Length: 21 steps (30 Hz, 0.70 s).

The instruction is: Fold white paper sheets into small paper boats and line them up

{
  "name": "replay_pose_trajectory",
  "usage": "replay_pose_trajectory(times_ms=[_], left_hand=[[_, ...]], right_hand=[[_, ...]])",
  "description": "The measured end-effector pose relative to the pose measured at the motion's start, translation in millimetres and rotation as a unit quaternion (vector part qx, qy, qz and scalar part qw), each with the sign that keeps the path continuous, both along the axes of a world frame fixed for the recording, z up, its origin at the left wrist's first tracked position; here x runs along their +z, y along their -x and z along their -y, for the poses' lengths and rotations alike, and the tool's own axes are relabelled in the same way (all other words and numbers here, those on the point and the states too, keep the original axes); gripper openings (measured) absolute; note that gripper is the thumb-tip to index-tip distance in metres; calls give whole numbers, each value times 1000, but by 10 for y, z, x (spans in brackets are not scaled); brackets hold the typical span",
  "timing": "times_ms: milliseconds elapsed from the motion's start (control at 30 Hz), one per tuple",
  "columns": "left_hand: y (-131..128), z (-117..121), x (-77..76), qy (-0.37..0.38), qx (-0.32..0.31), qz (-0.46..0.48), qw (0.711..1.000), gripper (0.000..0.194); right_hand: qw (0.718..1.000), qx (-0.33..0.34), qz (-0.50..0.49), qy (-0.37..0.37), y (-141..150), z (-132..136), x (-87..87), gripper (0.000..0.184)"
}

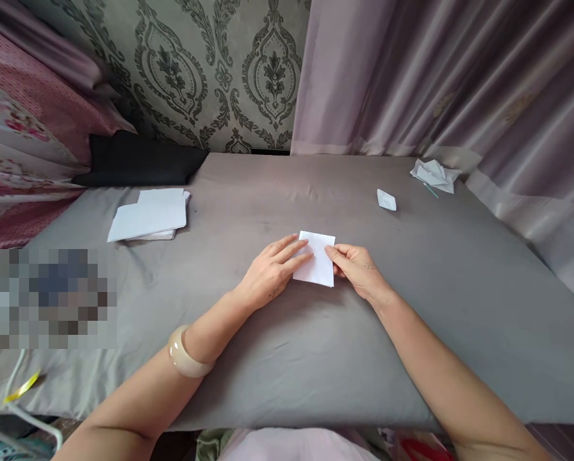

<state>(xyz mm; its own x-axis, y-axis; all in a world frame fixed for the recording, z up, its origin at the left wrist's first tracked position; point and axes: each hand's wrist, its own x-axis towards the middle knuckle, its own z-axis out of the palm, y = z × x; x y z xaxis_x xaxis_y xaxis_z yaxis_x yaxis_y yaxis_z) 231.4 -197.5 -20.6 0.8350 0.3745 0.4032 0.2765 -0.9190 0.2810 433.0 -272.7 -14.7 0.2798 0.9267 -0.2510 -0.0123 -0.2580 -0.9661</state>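
One pale bangle (184, 362), then your left hand (270, 272) and right hand (359, 269) at a white paper (321, 266), centre of the worktop (287, 371)
Your left fingers lie spread on the paper, your right fingers pinch its right edge, thumb on top; farther off come a paper stack (155, 214) at left, a small folded paper (386, 200) at right, loose papers (435, 174) past it

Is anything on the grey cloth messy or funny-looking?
Yes: the white paper stack on the left is askew, with its sheets not lined up, and the paper heap near the far right corner looks jumbled. No spill shows.
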Motion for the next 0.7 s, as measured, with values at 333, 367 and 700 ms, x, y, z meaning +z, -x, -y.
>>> replay_pose_trajectory(times_ms=[333, 367, 700], left_hand=[[24, -39, -203, -29, 25, -121, 992, 41], [23, -34, -199, -27, 27, -123, 992, 41], [7, 33, -68, 25, 79, -92, 992, 29]], right_hand=[[926, -41, 354, -122, -63, 14, -157, 32], [910, -14, 386, -147, -51, 30, -146, 33], [808, 227, 520, -158, 150, 193, -30, 51]])
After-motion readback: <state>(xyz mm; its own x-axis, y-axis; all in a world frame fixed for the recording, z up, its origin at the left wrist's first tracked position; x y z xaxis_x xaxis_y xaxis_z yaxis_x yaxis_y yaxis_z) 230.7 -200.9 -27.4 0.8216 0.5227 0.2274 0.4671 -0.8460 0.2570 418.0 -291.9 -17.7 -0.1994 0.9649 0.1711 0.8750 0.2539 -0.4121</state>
